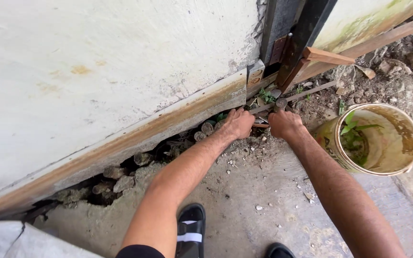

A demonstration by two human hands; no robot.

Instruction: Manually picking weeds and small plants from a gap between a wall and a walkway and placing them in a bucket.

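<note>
Where the two hands meet at the foot of the wall, we see a thin grey metal strip point(295, 95) running up to the right from between them, with an orange-brown piece point(260, 125) just showing in the gap between the knuckles; what that piece is we cannot make out. The left hand point(237, 123) lies knuckles-up with its fingers curled down into the crevice, so the fingertips are hidden and we cannot tell whether it grips anything. The right hand point(284, 123) is closed in a fist at the near end of the strip, beside a small round grey stub point(281, 102), but the fist hides what it holds. Under the hands, grey rubble stones point(120, 177) and small green weeds point(266, 95) fill the dark gap beneath the rust-stained lower edge of the white plastered wall point(111, 71). Behind them stands a dark metal post point(307, 33) with a rusty hinge point(278, 50), its top cut off by the picture's edge, and brown wooden battens point(359, 48) lean across it. To the right, touching the right forearm, a worn yellow plastic bucket point(402, 129) lies tilted toward us; inside it we see a muddy brown lining and a few green leafy sprigs point(352, 134), its base out of sight. Below, on the dusty concrete floor point(244, 210), a black sandal with a white strap point(190, 231) shows, and a second black shoe tip point(278, 250) is cut off at the bottom edge.
</note>
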